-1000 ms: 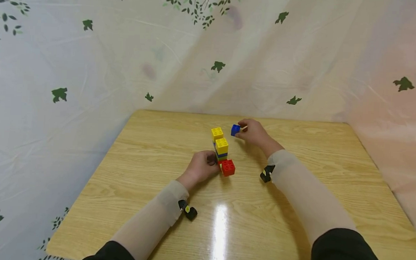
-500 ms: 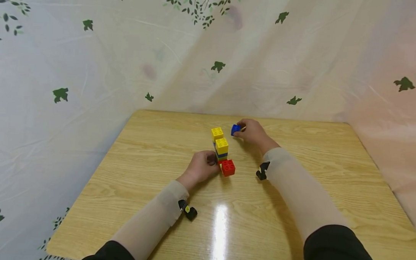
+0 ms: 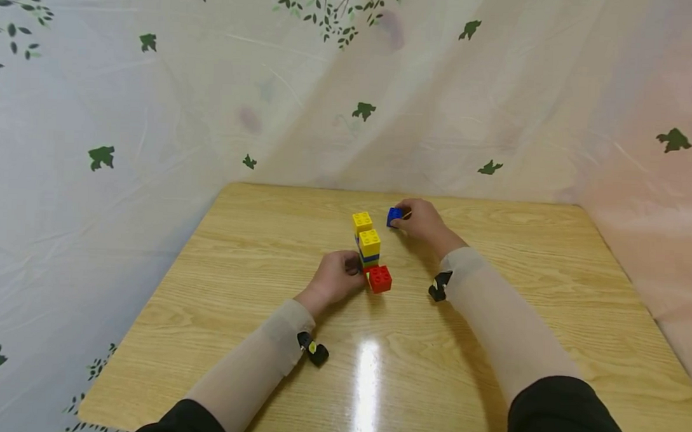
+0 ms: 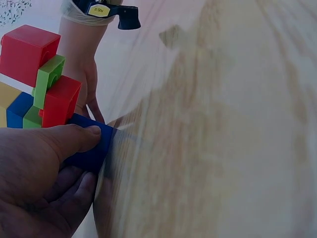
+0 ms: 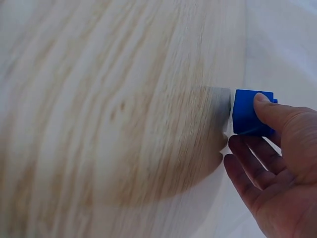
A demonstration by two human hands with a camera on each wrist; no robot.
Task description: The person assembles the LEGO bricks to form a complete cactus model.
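At the table's middle, a structure of toy building bricks stands with two yellow bricks on top and a red brick jutting out at its near end. My left hand grips its low blue brick, thumb on one face and fingers on the other. The left wrist view also shows a green brick between red ones. Beyond the structure, to the right, my right hand pinches a separate blue brick between thumb and fingers, close over the tabletop. The other right fingers are spread below it in the right wrist view.
The wooden table ends at a pale cloth backdrop with leaf prints, just behind the right hand. Small black cameras are strapped to both wrists.
My right fingers have closed in on the separate blue brick, and that brick sits very slightly further right. The right forearm has shifted a little left. My left hand and the structure have stayed put.
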